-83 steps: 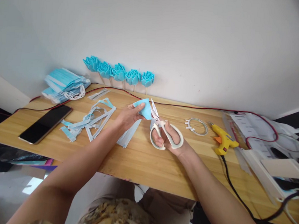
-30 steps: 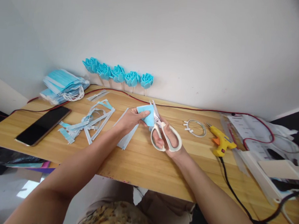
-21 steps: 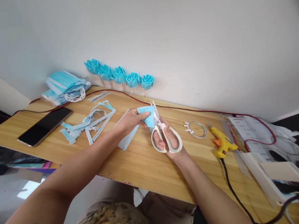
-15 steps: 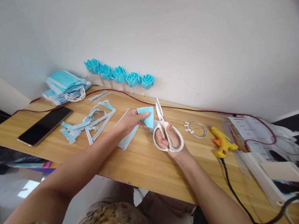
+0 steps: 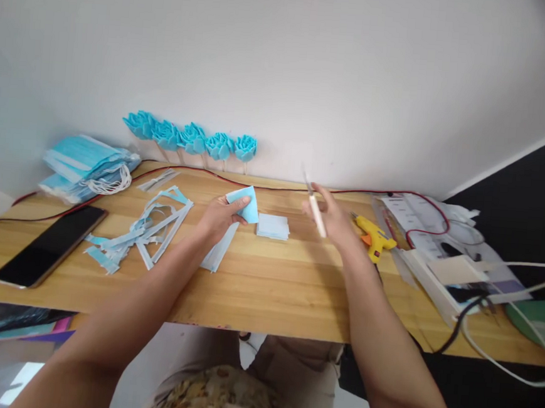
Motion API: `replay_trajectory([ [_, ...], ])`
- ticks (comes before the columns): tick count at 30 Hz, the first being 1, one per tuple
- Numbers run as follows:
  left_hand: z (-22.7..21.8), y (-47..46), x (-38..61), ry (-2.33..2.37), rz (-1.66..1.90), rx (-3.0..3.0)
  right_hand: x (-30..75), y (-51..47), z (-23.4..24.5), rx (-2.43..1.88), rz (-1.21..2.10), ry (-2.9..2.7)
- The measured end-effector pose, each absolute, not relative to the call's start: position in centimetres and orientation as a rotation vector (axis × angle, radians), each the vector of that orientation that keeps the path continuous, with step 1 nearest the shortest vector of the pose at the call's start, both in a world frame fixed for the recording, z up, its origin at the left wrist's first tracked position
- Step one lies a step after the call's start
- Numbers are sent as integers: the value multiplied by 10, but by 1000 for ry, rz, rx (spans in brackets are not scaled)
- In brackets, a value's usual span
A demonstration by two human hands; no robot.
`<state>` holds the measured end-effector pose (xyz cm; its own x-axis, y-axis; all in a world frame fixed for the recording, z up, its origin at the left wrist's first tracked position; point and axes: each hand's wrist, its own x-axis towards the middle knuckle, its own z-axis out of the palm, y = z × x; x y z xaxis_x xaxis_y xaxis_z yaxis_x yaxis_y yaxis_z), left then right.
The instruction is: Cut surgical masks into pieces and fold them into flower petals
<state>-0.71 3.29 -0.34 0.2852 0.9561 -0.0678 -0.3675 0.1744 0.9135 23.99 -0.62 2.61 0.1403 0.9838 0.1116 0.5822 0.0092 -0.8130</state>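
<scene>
My left hand (image 5: 221, 217) pinches a small square of light-blue mask fabric (image 5: 248, 206) between thumb and fingers. Just right of it, a stack of pale cut fabric squares (image 5: 273, 227) lies on the table. My right hand (image 5: 332, 214) grips a pair of white-handled scissors (image 5: 317, 216), seen edge-on and blurred, with the blades pointing away toward the wall. Partly under my left wrist lies a pale fabric strip (image 5: 219, 250). Left of that hand is a tangle of cut mask strips (image 5: 141, 228).
Several blue fabric flowers on sticks (image 5: 193, 138) lean against the wall. Packed face masks (image 5: 84, 164) and a black phone (image 5: 52, 246) lie at left. A yellow glue gun (image 5: 373, 237) sits right of my right hand, near a white box (image 5: 436, 286) and cables.
My right hand has moved right, away from the fabric, and turned the scissors edge-on. The stack of squares now shows fully. My left hand still holds its square; the view has shifted right.
</scene>
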Motion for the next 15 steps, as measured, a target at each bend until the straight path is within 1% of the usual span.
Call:
replay_trajectory([
  [2, -5, 33, -6, 791, 1086, 927, 243, -6, 22, -2070, 320, -1782],
  [4, -6, 33, -6, 799, 1084, 905, 243, -8, 22, -2298, 119, -2029],
  [7, -7, 32, -5, 792, 1074, 898, 241, -14, 27, -2336, 103, -2283],
  [11, -6, 30, -4, 747, 1050, 909, 235, -22, 42, -2303, 133, -2425],
  [15, -1, 24, -2, 714, 959, 977, 222, -26, 59, -2277, -41, -2347],
])
